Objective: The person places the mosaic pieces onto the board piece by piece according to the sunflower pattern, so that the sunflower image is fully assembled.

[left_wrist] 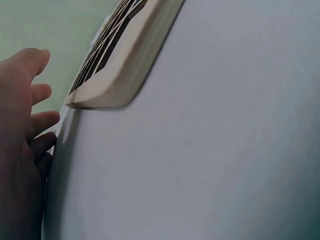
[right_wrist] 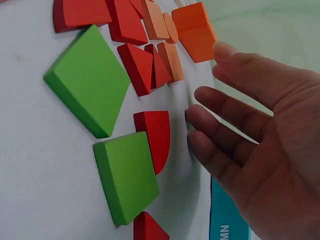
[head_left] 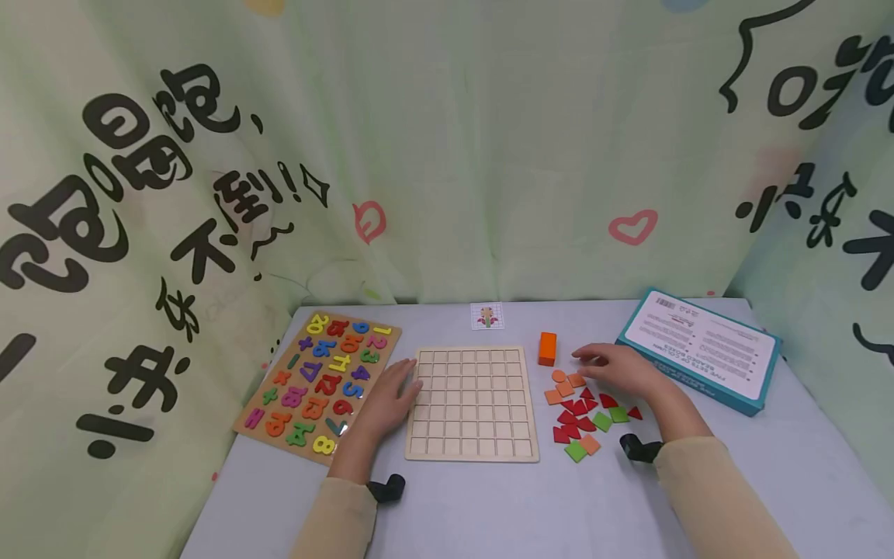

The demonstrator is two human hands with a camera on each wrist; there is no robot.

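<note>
A pale wooden grid board (head_left: pixel 472 404) lies flat at the middle of the table. Along its left edge is my left hand (head_left: pixel 386 400), fingers loosely extended and holding nothing; whether they touch the board I cannot tell. In the left wrist view that hand (left_wrist: pixel 22 110) shows beside the board's corner (left_wrist: pixel 115 75). My right hand (head_left: pixel 618 369) hovers by the far side of the loose flat pieces, its fingers slightly bent around nothing. Near it in the right wrist view are green diamonds (right_wrist: pixel 90 82), red pieces (right_wrist: pixel 159 140) and an orange block (right_wrist: pixel 196 32).
On the left lies a number puzzle board (head_left: pixel 279 431) with colourful numerals. A teal box (head_left: pixel 701 349) sits at the back right. Behind the grid board is a small picture card (head_left: pixel 486 316). Orange squares (head_left: pixel 564 389) lie among the loose pieces. A printed curtain (head_left: pixel 489 155) encloses the table.
</note>
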